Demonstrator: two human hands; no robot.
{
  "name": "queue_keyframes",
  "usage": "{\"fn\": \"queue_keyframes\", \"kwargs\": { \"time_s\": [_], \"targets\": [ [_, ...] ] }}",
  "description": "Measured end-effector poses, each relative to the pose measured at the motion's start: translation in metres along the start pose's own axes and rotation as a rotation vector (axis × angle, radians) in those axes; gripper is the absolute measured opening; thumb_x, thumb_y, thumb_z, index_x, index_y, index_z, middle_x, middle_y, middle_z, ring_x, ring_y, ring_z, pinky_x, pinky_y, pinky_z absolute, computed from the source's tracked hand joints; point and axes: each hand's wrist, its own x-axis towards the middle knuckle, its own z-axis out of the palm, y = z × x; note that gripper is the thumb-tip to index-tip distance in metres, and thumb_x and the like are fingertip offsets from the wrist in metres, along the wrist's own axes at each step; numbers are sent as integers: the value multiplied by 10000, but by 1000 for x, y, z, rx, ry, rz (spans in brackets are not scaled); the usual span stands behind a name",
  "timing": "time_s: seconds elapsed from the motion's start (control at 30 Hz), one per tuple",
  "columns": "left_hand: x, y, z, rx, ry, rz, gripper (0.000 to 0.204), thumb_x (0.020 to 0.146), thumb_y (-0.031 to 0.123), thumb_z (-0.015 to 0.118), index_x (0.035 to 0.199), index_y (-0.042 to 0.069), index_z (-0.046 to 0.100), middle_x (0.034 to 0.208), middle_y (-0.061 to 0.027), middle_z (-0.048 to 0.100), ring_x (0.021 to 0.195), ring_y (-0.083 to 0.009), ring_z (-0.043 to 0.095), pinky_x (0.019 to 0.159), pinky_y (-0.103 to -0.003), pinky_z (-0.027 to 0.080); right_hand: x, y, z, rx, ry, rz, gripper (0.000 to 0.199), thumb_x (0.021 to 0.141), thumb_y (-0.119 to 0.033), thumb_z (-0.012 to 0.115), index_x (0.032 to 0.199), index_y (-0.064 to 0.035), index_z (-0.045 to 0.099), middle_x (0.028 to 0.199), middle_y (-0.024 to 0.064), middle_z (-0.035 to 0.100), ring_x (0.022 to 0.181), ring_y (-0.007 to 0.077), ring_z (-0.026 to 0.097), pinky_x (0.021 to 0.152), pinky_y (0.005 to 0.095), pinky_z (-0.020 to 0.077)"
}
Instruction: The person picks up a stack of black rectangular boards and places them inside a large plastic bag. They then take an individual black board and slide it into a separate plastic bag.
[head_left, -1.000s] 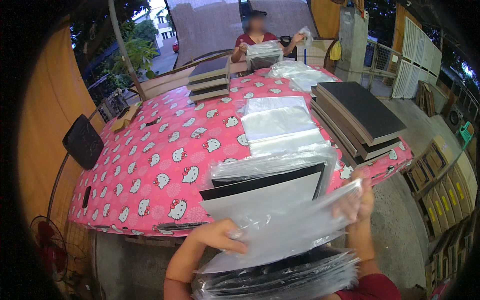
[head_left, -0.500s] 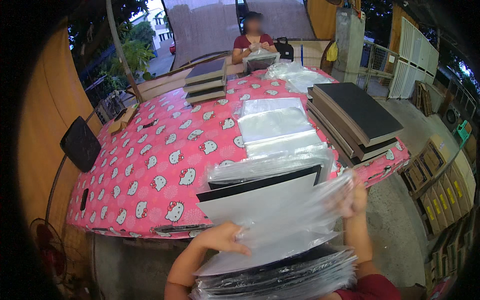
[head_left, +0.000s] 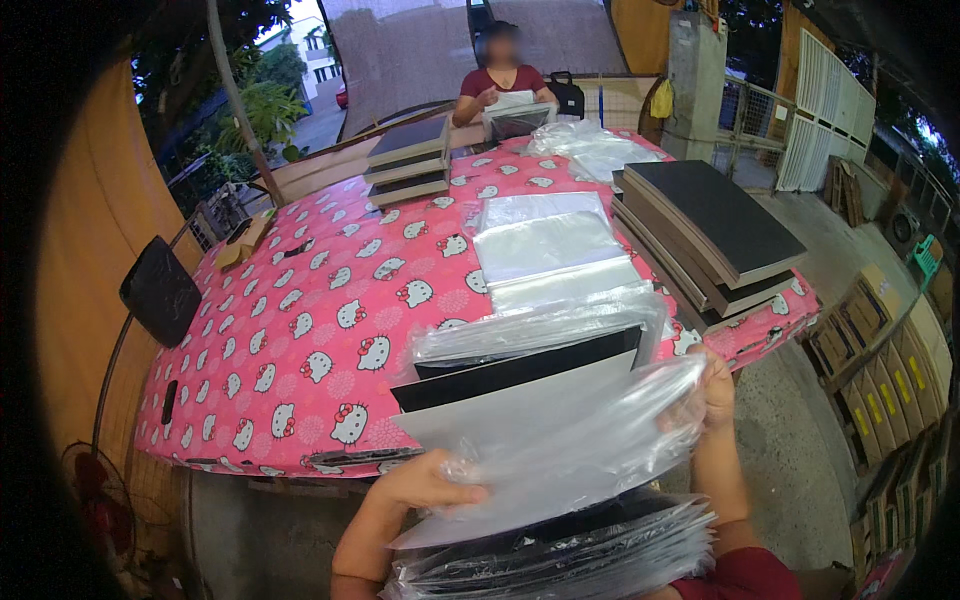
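Before pink table (head_left: 330,290), spread hands (head_left: 428,482) seemingly pinch plastic (head_left: 610,420).

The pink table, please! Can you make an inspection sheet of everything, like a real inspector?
Surface: pink table cover, cartoon faces.
Job's things: clear bag in both hands; plastic-wrapped pile below; flat bags and a dark-topped stack on the table.
Clutter: crumpled plastic, far side; small black object near left edge.
Hands: left hand grips the bag's left side, right hand its right end.
Cables: nothing seen for certain.
Surroundings: another person opposite; fan left; cartons right.
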Motion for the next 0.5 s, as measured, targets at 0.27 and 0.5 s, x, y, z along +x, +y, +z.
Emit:
{"fn": "queue_keyframes", "kwargs": {
  "time_s": [0.27,0.5],
  "targets": [
    [-10,5,33,-1122,732,528,330,839,295,516,1084,74,502,778,-11,519,676,-103,502,593,-249,425,9,-21,32,-605,352,-6,480,634,23,660,1082,-27,496,925,-31,489,801,62,471,705,177,379],
    [-34,-16,17,-32,934,547,276,774,208,617,934,30,479,823,-42,513,707,-114,501,625,-245,418,8,-21,17,-963,136,-65,197,628,-117,661,789,-3,648,610,44,530,576,107,467,524,237,343]
  ]
}}
